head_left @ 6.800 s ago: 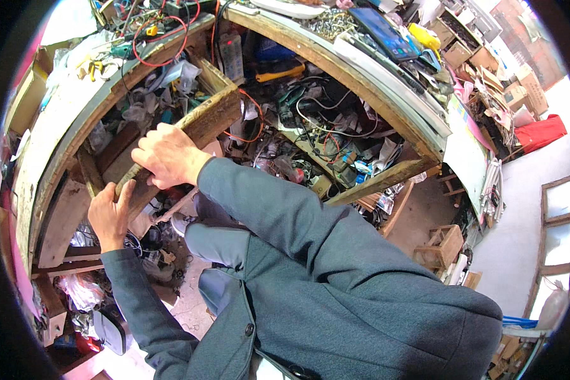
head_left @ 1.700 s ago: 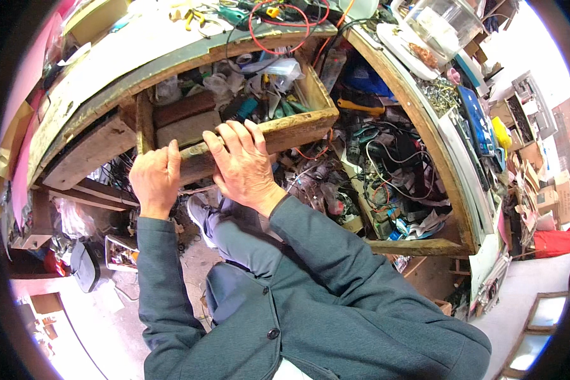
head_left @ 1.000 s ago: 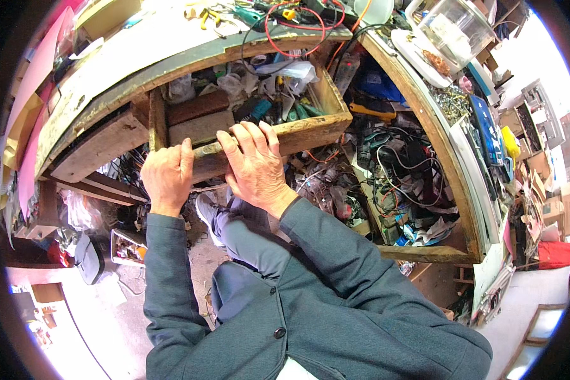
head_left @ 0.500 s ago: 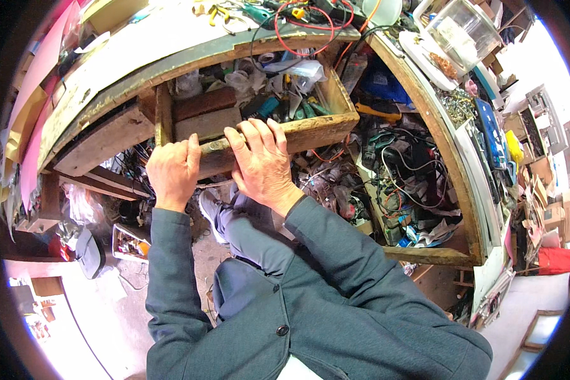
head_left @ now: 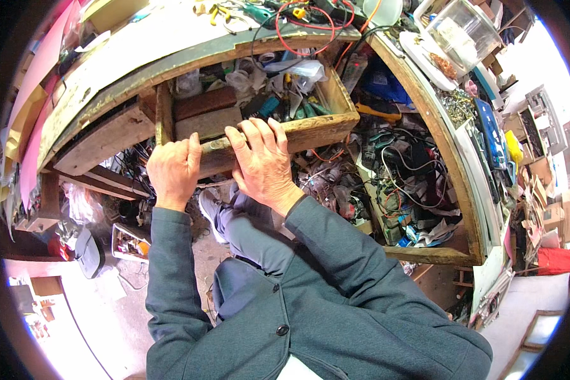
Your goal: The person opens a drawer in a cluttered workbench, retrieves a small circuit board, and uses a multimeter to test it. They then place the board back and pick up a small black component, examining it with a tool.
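Observation:
A worn wooden drawer (head_left: 323,130) is pulled out from under the workbench. My left hand (head_left: 173,174) is closed around the left end of its front board, thumb at the top edge. My right hand (head_left: 263,164) hooks its fingers over the same board near the middle; the palm side is hidden. Inside the drawer lie a reddish-brown block (head_left: 204,103), a paler flat board (head_left: 210,123), several tools with green handles (head_left: 315,106) and crumpled clear plastic (head_left: 305,71).
On the bench top (head_left: 139,44) lie yellow-handled pliers (head_left: 220,11) and a red cable (head_left: 278,28). To the right, an open compartment holds tangled cables (head_left: 418,164) and a yellow-handled tool (head_left: 379,113). A small box (head_left: 130,242) of oddments stands on the floor.

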Available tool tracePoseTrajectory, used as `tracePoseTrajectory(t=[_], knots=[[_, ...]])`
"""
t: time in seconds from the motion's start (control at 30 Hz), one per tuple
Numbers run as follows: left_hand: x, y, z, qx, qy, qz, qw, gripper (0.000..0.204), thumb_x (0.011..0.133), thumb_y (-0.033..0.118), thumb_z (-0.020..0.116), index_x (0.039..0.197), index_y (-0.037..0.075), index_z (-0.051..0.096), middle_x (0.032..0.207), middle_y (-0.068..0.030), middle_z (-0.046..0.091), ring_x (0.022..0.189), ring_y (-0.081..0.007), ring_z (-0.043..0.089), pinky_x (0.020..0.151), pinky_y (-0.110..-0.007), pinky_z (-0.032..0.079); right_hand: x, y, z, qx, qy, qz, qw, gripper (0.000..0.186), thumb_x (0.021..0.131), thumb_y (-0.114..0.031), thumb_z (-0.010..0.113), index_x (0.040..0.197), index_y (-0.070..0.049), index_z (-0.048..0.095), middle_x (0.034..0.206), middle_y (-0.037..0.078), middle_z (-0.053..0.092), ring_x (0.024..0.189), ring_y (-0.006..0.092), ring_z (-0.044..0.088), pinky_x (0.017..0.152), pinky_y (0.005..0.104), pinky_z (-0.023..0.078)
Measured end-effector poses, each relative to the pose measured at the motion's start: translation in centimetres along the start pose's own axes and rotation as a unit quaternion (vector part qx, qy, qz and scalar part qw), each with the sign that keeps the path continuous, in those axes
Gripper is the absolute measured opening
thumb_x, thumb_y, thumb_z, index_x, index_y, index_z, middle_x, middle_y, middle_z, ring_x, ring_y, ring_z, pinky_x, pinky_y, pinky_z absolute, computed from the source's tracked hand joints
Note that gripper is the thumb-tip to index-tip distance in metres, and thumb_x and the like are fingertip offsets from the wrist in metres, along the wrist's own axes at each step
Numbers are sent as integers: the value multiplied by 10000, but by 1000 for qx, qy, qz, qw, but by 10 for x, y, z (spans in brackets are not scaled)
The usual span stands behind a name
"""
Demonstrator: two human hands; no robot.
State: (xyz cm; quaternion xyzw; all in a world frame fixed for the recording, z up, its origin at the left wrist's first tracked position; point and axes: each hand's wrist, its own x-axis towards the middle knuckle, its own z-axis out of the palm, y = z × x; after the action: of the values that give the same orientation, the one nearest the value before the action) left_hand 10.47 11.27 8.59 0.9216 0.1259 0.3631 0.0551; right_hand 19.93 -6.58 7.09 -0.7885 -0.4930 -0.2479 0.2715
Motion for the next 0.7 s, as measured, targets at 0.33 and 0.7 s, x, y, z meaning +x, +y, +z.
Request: tracePoseTrajectory(t=[0.33,0.7], knots=[[0,-1,-3,30,10,15,999,394,990,277,621,640,98,592,595,-95,551,583,-299,558,588,-428,429,0,-2,0,17,6,5,1000,788,654,-183,773,1390,-82,509,1324,145,515,1306,349,457,1166,534,258],[1,1,-2,15,3,7,1000,386,990,282,620,654,95,607,608,-100,565,597,-306,562,599,-435,433,1,-1,-1,18,3,6,1000,808,634,-173,785,1387,-80,510,1322,140,518,1311,344,457,1168,527,257]])
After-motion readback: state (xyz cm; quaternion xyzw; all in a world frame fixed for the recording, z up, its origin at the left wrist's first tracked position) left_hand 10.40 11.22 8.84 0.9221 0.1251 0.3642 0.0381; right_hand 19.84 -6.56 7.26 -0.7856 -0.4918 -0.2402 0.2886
